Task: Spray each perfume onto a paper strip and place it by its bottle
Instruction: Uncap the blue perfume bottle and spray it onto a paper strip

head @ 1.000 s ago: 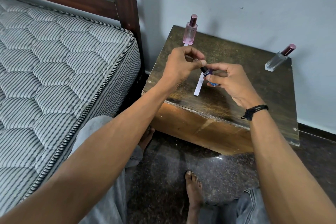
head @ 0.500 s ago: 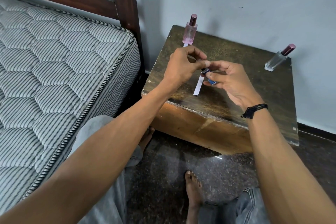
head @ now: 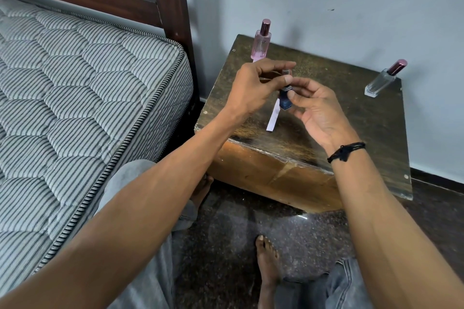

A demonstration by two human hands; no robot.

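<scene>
Over the wooden table, the upright blue bottle is pinched by the right hand, its cap by the left hand, with the paper strip just beneath.

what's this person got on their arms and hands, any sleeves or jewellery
No sleeves show: both forearms are bare as far as the frame edge. A black cord bracelet with a knot sits on the right wrist. The left hand and right hand wear no gloves, and no ring or watch is visible.
</scene>
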